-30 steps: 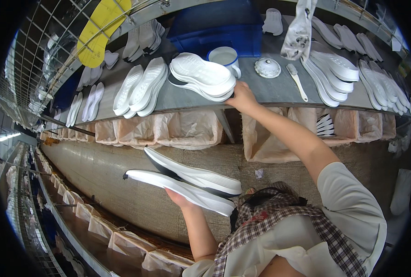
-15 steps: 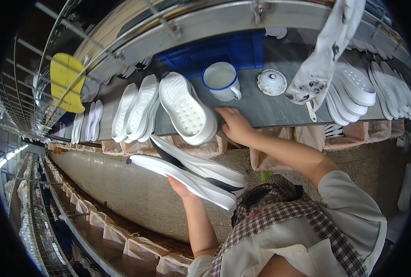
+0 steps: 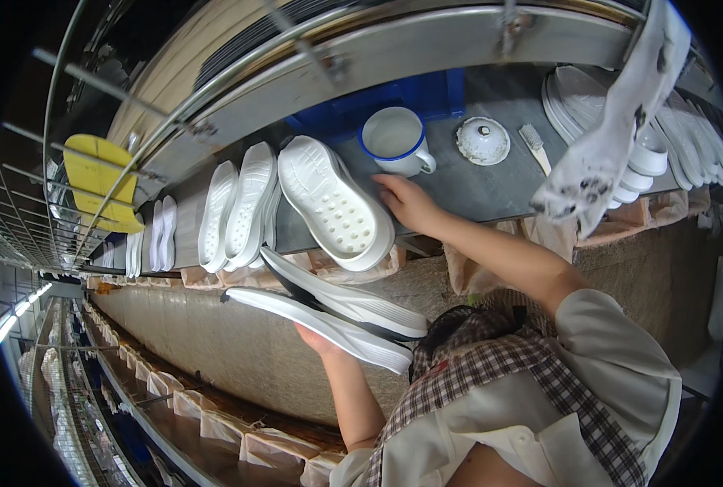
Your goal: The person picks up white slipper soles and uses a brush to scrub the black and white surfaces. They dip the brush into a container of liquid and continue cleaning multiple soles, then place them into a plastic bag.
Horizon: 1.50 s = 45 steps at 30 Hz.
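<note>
Two white soles carried flat on left hand, palm up beneath them, fingers mostly hidden under the lower sole, so grip cannot be told exactly. Right hand resting on grey shelf, fingers loosely spread, fingertips touching edge of upturned sole stack, not closed around it. More soles leaning on edge just left of that stack. Mug, white with blue rim, just beyond right hand; lid and brush farther right. Stained white cloth hanging down at right. Yellow sole on rack, far left.
</note>
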Each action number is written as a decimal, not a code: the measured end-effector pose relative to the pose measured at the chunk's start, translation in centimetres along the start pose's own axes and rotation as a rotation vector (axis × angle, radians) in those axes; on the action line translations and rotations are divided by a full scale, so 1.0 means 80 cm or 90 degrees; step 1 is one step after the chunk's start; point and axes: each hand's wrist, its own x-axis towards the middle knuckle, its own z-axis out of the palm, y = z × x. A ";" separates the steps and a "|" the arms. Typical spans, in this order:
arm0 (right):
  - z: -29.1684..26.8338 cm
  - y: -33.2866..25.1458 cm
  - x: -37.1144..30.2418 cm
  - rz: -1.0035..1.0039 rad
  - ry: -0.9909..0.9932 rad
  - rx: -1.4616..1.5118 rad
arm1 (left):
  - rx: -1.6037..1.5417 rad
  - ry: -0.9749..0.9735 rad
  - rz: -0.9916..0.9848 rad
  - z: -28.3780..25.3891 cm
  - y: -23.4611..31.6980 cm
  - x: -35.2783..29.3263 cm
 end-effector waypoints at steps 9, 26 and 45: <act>0.018 0.019 0.086 0.016 -0.173 -0.135 | -0.007 -0.137 0.026 -0.055 0.072 0.000; 0.009 0.010 0.066 0.021 -0.143 -0.082 | -0.083 -0.118 -0.135 -0.089 0.094 0.014; -0.003 0.014 0.027 0.192 -0.132 0.024 | -0.160 -0.215 -0.203 -0.043 0.015 0.064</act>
